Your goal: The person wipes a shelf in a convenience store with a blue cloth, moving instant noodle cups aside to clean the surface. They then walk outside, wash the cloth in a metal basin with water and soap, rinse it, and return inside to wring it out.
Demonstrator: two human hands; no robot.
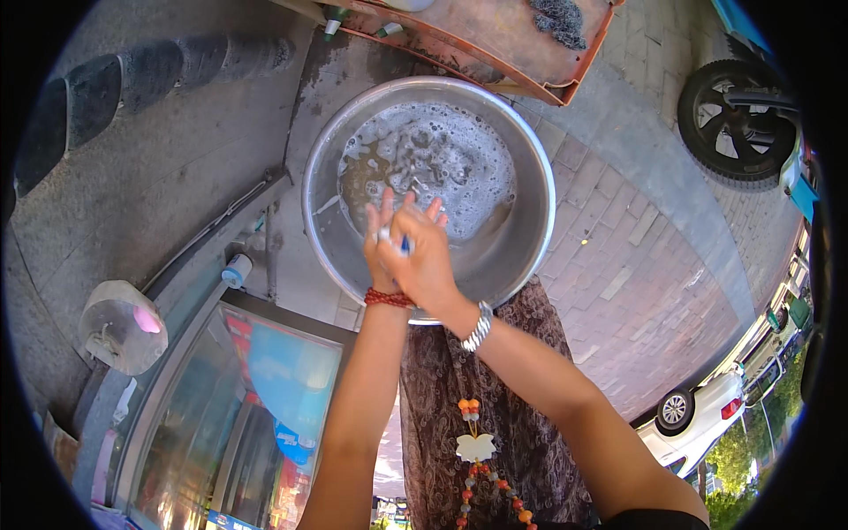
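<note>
A round metal basin point(500, 265) holds cloudy, brownish water topped with white suds point(464, 159). My two hands meet above its near side, blurred by motion. My left hand point(381, 258), a red cord bracelet at the wrist, lies underneath with its fingers stretched out and apart. Across its palm presses my right hand point(424, 265), fingers bent, with a silver metal band on that wrist. A small blue object point(405, 246) and a white patch point(384, 233) show between the hands. Whether my right fingers grip the blue object cannot be made out.
Beyond the basin, an orange tray or low table point(490, 40) bears a grey wire scourer point(560, 23). A glass-fronted cabinet point(265, 397) stands at left, near a translucent plastic container point(119, 324) and a white-and-blue can point(236, 270). A wheel point(735, 126) and a white car point(692, 417) are right.
</note>
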